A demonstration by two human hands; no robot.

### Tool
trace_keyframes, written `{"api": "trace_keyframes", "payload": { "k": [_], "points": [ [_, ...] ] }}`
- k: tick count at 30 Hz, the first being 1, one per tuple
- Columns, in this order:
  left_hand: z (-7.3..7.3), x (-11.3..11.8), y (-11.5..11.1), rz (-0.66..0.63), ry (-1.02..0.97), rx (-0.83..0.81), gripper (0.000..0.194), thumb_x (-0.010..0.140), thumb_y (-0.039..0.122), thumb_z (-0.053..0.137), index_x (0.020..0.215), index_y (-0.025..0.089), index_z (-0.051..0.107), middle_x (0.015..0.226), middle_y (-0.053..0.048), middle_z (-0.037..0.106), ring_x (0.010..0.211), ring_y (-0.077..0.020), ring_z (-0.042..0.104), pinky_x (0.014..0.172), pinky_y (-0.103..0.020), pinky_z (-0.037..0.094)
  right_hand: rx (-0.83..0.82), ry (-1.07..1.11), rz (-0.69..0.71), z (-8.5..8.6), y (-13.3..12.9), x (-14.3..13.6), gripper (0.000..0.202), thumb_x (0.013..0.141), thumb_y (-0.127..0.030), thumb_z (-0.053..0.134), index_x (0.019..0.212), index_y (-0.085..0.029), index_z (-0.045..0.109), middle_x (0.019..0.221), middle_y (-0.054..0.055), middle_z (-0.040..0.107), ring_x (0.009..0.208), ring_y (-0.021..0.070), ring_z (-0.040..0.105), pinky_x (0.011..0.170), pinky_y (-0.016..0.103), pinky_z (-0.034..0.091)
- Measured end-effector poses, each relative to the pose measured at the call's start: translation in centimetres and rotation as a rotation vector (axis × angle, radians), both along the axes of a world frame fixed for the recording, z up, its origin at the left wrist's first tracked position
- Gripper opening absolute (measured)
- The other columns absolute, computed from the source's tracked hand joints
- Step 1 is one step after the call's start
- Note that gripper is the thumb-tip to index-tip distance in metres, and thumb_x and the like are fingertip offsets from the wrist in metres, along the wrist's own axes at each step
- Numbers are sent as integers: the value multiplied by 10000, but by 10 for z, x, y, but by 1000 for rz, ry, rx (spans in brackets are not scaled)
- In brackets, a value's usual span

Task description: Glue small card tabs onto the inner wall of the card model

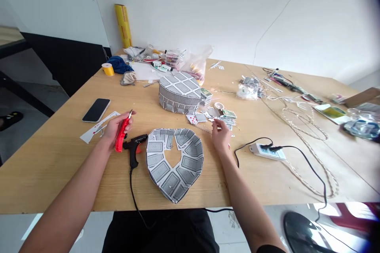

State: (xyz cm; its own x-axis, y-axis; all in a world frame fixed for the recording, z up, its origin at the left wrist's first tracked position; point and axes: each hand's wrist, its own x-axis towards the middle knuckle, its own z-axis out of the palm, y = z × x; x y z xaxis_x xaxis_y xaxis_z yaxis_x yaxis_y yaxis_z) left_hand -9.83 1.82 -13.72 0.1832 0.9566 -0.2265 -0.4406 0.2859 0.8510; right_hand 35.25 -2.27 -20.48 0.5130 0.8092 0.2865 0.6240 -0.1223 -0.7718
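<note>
While the left hand (114, 126) clasps a cutter (121, 136), the right (221, 137) half-curls.

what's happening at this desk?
A person is working with two bare hands. The left hand grips a red-handled tool, its pointed metal tip up. The right hand is by some loose cards; whether it holds anything is unclear. Between the arms sits an open, heart-shaped card tray, its floor unclosed in the middle, with a black glue gun lying to its left. A closed card-covered box stands behind.
</note>
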Motion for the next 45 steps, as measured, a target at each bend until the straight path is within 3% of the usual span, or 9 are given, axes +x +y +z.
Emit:
{"api": "trace_keyframes", "payload": {
  "k": [4,17,23,26,31,36,39,42,45],
  "points": [
    [1,1,-1,19,-55,-2,187,860,203,728,1017,129,658,666,19,575,444,-69,439,394,-190,330,-8,-38,-52,-4,6,3,367,1064,-393,713,1355,-172,678,1348,113,698,1145,259,722,975,473,637],
    [-5,2,3,12,-186,-79,44,930,115,583,914,115,625,615,25,515,416,-58,401,385,-183,312,-42,-211,-107,-12,7,13,392,1058,-398,721,1377,-176,669,1404,120,674,1208,281,703,1018,507,620],
    [-10,5,5,8,-210,-106,123,967,108,516,906,111,623,622,29,494,403,-49,392,385,-178,311,-76,-300,2,-14,11,6,441,1069,-291,607,1502,-216,648,1440,155,702,1427,350,549,1247,612,370],
    [-15,5,7,-13,-211,-124,125,973,117,516,904,129,619,616,26,495,404,-61,394,381,-187,309,-88,-311,1,-18,13,5,402,1091,-306,572,1471,-217,666,1507,154,657,1495,378,488,1250,659,348],
    [-18,5,9,-18,-224,-137,163,998,129,489,903,144,621,615,20,494,415,-69,400,389,-192,321,-27,-290,-42,-21,14,14,401,1057,-400,720,1390,-183,669,1446,125,659,1278,299,676,1086,545,580],
    [-14,6,9,2,-206,-152,171,1017,159,524,879,139,624,604,28,487,422,-66,396,391,-197,332,78,-228,-103,-23,13,20,342,1060,-343,680,1349,-160,689,1326,125,725,1176,274,714,1062,511,584],
    [-14,8,9,25,-154,-154,235,1072,237,554,875,129,623,619,46,484,436,-57,386,393,-186,323,124,-169,-102,-22,11,19,412,972,-270,615,1351,-132,696,1279,163,756,1046,264,731,998,456,596],
    [-17,7,9,55,-65,-152,269,1080,394,651,1042,128,668,802,23,623,575,-70,536,514,-191,478,153,-110,-112,-20,9,17,498,870,-315,614,1323,-132,708,1270,184,744,962,270,715,914,447,599],
    [-18,4,11,99,64,-138,313,1057,400,690,1225,136,683,1095,-66,720,867,-157,706,744,-312,636,160,-89,-117,-19,11,18,547,811,-379,658,1292,-126,728,1237,191,733,921,277,681,938,486,566]
  ]
}}
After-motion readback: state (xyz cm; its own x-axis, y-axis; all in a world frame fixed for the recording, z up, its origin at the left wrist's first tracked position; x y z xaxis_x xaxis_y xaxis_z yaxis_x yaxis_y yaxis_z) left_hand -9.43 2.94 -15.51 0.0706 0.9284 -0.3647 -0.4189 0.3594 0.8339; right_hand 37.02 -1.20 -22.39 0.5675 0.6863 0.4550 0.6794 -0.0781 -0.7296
